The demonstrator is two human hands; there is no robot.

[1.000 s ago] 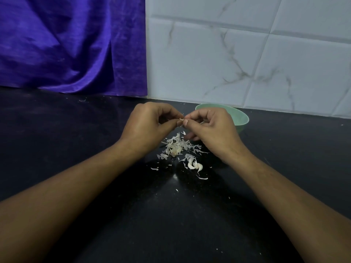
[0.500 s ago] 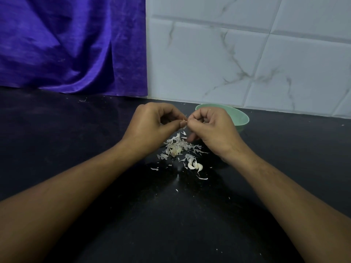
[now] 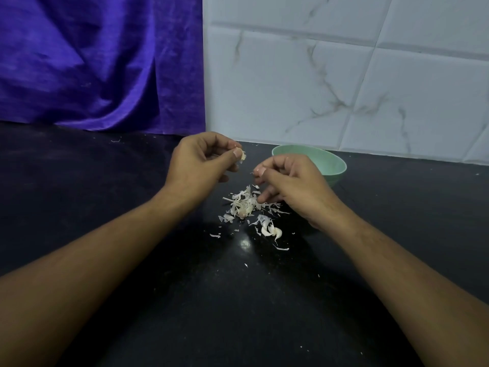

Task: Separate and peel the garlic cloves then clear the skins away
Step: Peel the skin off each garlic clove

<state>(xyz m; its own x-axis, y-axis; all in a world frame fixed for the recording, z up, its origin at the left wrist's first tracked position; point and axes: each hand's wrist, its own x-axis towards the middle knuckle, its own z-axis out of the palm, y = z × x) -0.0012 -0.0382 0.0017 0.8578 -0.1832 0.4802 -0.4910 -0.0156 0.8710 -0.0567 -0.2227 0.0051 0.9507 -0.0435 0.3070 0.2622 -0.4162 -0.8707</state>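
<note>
My left hand (image 3: 201, 162) pinches a small garlic clove (image 3: 242, 156) between thumb and fingertips, held above the counter. A short way to the right and lower, my right hand (image 3: 288, 184) has its fingers curled, thumb against forefinger; what it pinches is too small to make out. Below both hands a pile of white garlic skins (image 3: 244, 203) lies on the black counter (image 3: 132, 234). Two garlic cloves (image 3: 271, 231) lie at the pile's near right edge.
A pale green bowl (image 3: 330, 161) stands behind my right hand, near the white tiled wall (image 3: 344, 75). A purple cloth (image 3: 92, 62) hangs at the back left. Small skin flakes (image 3: 214, 236) are scattered toward the near side.
My hands were joined around the clove and have pulled apart. The left hand keeps the clove and has risen slightly; the right hand has moved right and down.
</note>
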